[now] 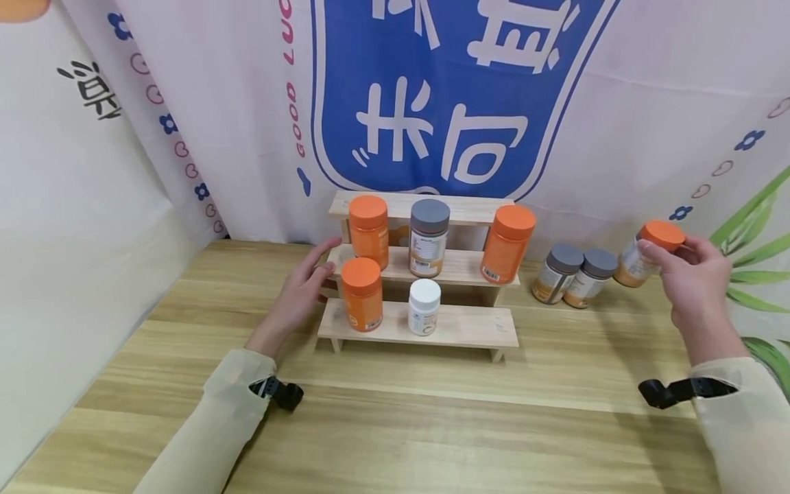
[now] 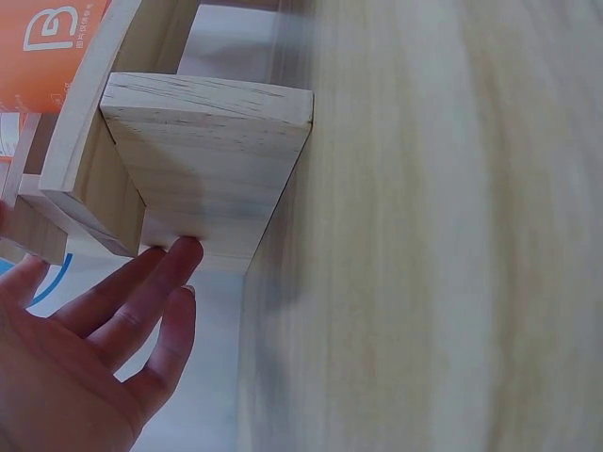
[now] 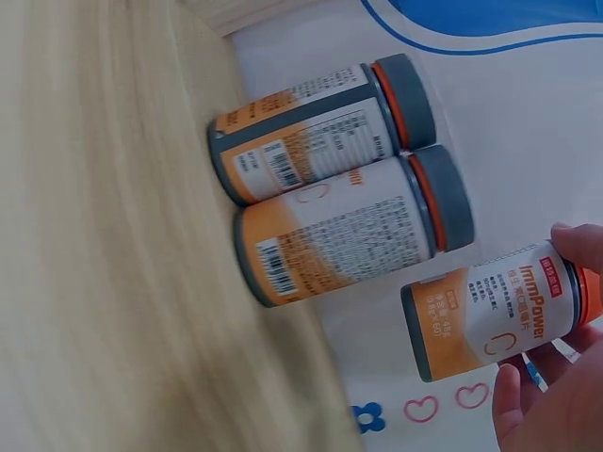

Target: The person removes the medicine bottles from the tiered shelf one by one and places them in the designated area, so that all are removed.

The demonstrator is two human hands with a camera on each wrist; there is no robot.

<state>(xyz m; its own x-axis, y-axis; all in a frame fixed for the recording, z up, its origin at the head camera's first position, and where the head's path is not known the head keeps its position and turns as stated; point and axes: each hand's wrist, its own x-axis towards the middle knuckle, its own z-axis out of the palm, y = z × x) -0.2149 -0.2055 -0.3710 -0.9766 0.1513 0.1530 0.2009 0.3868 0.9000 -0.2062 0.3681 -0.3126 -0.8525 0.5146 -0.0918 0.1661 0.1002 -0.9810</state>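
Note:
In the head view a three-step wooden rack [image 1: 475, 329] carries orange bottles [image 1: 363, 302], a grey-capped bottle [image 1: 427, 247] and a small white bottle [image 1: 424, 309]. The left hand [image 1: 300, 291] is at the rack's left side, fingers extended; in the left wrist view its fingertips [image 2: 187, 252] lie against or very near the side board [image 2: 203, 169]. At the right, the right hand [image 1: 700, 278] grips an orange-capped bottle [image 1: 636, 264] by its cap; the right wrist view shows its label [image 3: 495, 315]. Two grey-capped bottles [image 1: 555, 274] [image 3: 339, 231] stand side by side left of it.
A light wood table [image 1: 432, 425] lies under everything. Behind the rack hangs a white cloth [image 1: 247, 137] with a blue printed panel [image 1: 426, 103]. Green leaves [image 1: 765, 247] are at the right edge, beside the right hand.

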